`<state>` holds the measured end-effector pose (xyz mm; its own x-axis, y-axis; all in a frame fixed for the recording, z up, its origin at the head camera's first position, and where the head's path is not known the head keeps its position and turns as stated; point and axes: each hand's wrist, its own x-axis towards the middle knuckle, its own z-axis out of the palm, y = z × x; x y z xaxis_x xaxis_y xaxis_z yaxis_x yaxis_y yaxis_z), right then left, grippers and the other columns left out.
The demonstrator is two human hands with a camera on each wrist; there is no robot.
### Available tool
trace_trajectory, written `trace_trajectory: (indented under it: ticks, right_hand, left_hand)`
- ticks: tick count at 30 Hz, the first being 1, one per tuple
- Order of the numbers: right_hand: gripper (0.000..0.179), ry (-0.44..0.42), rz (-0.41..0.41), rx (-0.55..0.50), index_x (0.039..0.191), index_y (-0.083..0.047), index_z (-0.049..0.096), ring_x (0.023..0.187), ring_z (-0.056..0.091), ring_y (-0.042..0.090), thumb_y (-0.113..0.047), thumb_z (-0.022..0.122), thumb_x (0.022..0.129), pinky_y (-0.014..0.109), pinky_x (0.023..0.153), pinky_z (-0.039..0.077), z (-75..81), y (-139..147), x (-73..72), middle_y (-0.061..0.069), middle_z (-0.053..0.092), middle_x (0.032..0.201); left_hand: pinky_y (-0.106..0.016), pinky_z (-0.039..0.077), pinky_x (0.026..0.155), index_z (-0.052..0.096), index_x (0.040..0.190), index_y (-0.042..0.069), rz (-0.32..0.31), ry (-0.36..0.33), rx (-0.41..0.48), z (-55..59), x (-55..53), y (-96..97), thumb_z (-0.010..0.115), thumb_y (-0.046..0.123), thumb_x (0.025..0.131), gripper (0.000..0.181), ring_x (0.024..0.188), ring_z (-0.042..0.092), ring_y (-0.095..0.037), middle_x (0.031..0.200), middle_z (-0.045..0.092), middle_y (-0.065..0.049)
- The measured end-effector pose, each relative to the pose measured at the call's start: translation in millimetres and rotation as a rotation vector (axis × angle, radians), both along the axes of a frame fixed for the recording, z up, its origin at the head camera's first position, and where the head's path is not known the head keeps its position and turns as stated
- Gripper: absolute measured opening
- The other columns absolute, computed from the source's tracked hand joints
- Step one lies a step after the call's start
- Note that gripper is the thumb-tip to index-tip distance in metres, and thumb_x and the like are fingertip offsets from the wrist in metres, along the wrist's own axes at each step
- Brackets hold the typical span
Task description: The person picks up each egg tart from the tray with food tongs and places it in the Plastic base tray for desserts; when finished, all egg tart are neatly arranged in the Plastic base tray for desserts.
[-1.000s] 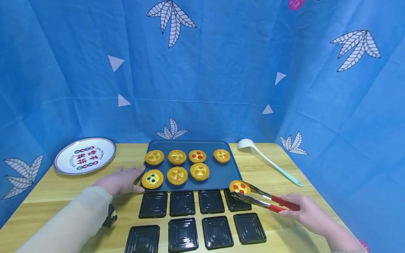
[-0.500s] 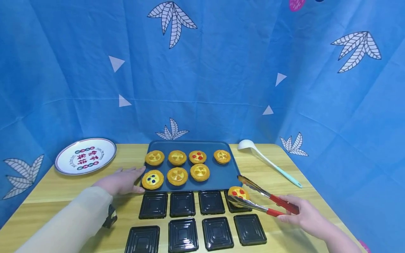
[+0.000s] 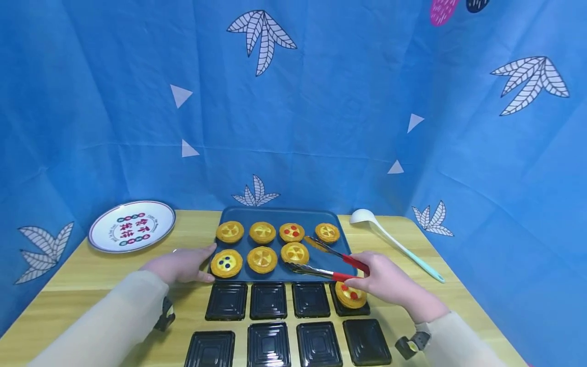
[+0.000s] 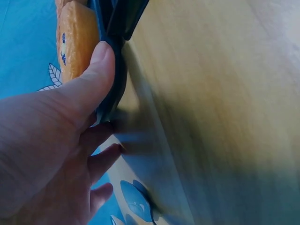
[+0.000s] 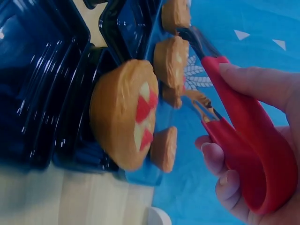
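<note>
In the head view my right hand [image 3: 387,278] grips red-handled tongs [image 3: 355,264]. Their spread metal arms reach over the blue baking tray [image 3: 321,267], with the tips at either side of a yellow-topped egg tart [image 3: 295,253]. Below that hand, an egg tart with red pieces [image 3: 350,296] sits in a black plastic tart tray [image 3: 339,308]; the right wrist view shows it slightly tilted there. My left hand [image 3: 183,265] holds the baking tray's left near corner, thumb [image 4: 101,58] against the rim. Beside it lies an egg tart with dark berries [image 3: 227,263].
Several more egg tarts [image 3: 262,233] fill the baking tray's rows. Other black plastic trays [image 3: 268,346] stand in two rows in front. A white plate [image 3: 133,227] lies at the back left, a white ladle with a mint handle [image 3: 396,242] at the right. A blue curtain [image 3: 321,102] hangs behind.
The tongs let go of the red-topped tart, leaving it in the rightmost back-row black tray. My right hand then moved up and left over the baking tray. The left hand stayed at its corner.
</note>
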<state>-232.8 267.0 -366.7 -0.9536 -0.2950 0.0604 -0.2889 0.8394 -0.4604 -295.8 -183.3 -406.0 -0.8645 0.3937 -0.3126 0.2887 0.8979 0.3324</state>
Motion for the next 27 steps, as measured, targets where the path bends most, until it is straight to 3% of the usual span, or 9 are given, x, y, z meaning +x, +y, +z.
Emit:
trace_trajectory:
  ticks: [15,23,27]
  right_hand:
    - [0.052,-0.149,-0.009,-0.073,0.126,-0.001,0.064,0.062,0.059,0.017,-0.031,0.079,0.086,0.033,0.052,0.049,-12.3,-20,-11.2,-0.004,0.064,0.080]
    - [0.049,-0.069,-0.012,-0.047,0.126,-0.004,0.067,0.065,0.056,0.013,-0.032,0.078,0.087,0.032,0.059,0.047,-8.6,-17,-5.3,-0.005,0.062,0.083]
    - [0.045,-0.014,0.030,-0.053,0.122,-0.006,0.070,0.068,0.056,0.014,-0.033,0.077,0.087,0.029,0.057,0.047,0.8,-9,4.6,-0.006,0.065,0.088]
  left_hand:
    - [-0.065,0.024,0.110,0.024,0.157,0.007,0.033,-0.014,0.004,-4.3,-4.4,-0.6,0.072,0.050,0.085,0.097,0.136,0.030,-0.052,0.155,0.029,-0.024]
    - [-0.064,0.023,0.111,0.025,0.156,0.005,0.032,-0.017,0.002,-1.9,-4.1,0.0,0.072,0.048,0.085,0.096,0.137,0.029,-0.051,0.155,0.029,-0.025]
    - [-0.064,0.023,0.112,0.025,0.156,0.005,0.032,-0.016,0.005,-3.1,-3.4,-0.2,0.072,0.047,0.086,0.094,0.138,0.029,-0.050,0.156,0.029,-0.024]
